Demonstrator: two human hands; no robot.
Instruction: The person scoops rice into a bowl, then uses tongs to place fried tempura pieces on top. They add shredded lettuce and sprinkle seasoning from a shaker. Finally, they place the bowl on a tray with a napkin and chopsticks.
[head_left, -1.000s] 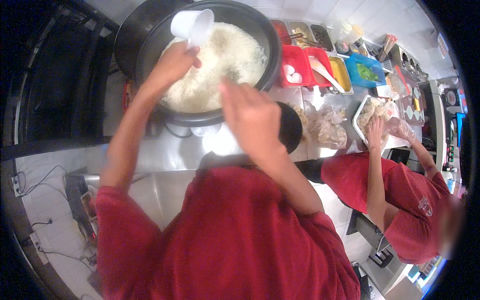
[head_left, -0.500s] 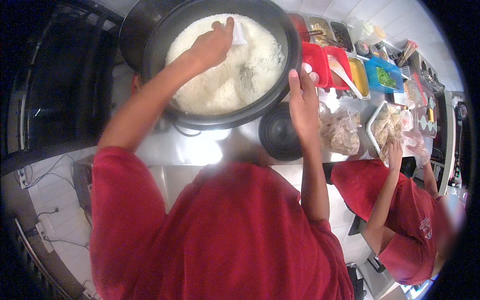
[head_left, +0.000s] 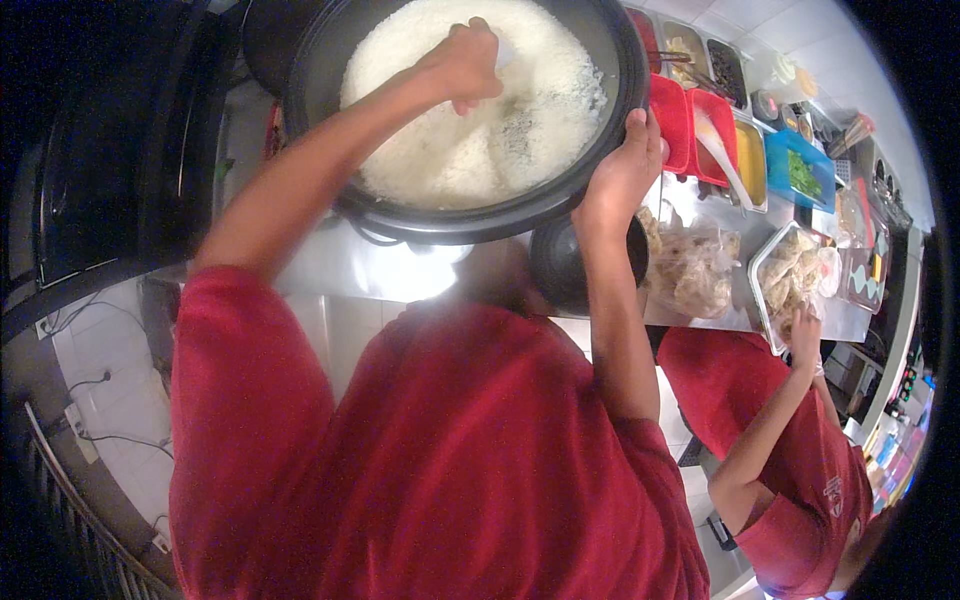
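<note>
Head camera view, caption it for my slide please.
Left hand holds a mostly hidden white cup at the rice; right hand at the black pot's rim.

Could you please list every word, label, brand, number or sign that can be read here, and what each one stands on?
No text can be read in this view.
Pale mark on the co-worker's red shirt: too small and blurred to read.
Colourful items at the right rim: too blurred to tell whether they bear lettering.
Black pot and white cup: I can make out no lettering.
</note>
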